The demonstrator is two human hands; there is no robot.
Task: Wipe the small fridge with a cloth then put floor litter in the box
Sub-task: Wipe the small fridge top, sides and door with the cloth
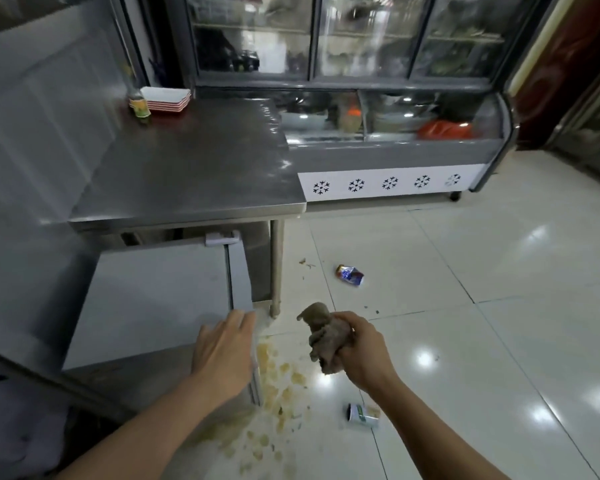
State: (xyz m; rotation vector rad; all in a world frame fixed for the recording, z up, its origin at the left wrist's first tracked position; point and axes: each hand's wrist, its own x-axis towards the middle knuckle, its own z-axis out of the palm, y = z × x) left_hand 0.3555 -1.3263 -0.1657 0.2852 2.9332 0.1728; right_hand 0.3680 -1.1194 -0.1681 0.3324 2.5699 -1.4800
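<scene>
Right hand [362, 351] grip clutches the bunched grey-brown cloth [321, 336]; left hand [226, 348] rests flat on the small grey fridge [146, 299]. Wiping is probably next.

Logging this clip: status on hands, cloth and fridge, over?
Left hand flat on small fridge corner. Right hand grips bunched cloth, off the fridge. Wrapper, can, yellowish spill on floor.

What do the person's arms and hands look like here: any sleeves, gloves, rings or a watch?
Both forearms are bare up to the picture's lower edge, with no sleeve in view. The left hand and the right hand are ungloved. No ring, watch or wristband shows on either, and no markings are visible.
</scene>
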